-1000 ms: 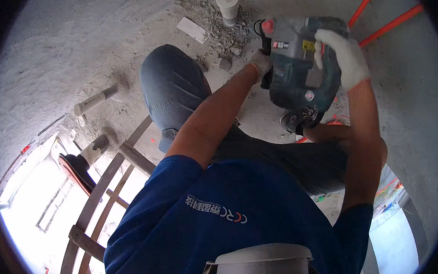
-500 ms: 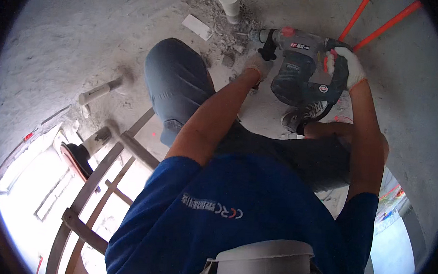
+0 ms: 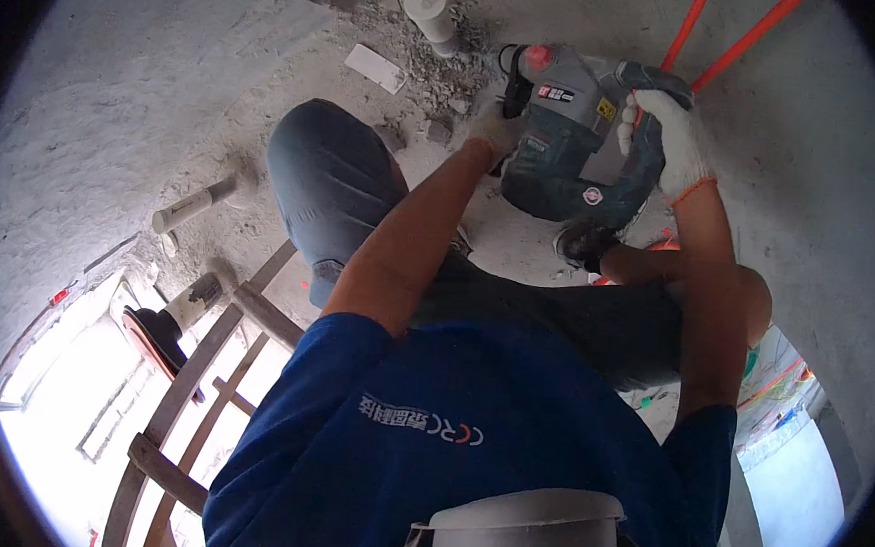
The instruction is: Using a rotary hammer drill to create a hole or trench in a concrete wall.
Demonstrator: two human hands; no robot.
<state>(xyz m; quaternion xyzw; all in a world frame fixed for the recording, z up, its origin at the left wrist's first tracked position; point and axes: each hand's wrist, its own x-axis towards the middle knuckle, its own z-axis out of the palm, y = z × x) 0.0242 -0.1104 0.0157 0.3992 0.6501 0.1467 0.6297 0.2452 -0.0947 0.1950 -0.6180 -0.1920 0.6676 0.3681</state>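
Note:
A large dark green and grey rotary hammer drill (image 3: 556,145) lies across the space beyond my knees, its front end toward the left. My gloved right hand (image 3: 668,137) is wrapped round its rear handle. Farther forward, my gloved left hand (image 3: 496,129) is closed round the black side handle (image 3: 515,88), its fingers partly hidden. The bit is hard to make out against the rubble (image 3: 459,84), which lies round the foot of a white capped pipe (image 3: 430,14).
Two red pipes (image 3: 737,46) stand at the far right. A white flat piece (image 3: 374,68) lies on the dusty floor. To the left are a pipe stub (image 3: 193,205), a wider pipe (image 3: 195,299) and a wooden frame (image 3: 185,388) beside a bright opening.
The drill, with both my hands on it, has shifted slightly left in view and tilted a little. The surroundings also shift slightly left as the view moves.

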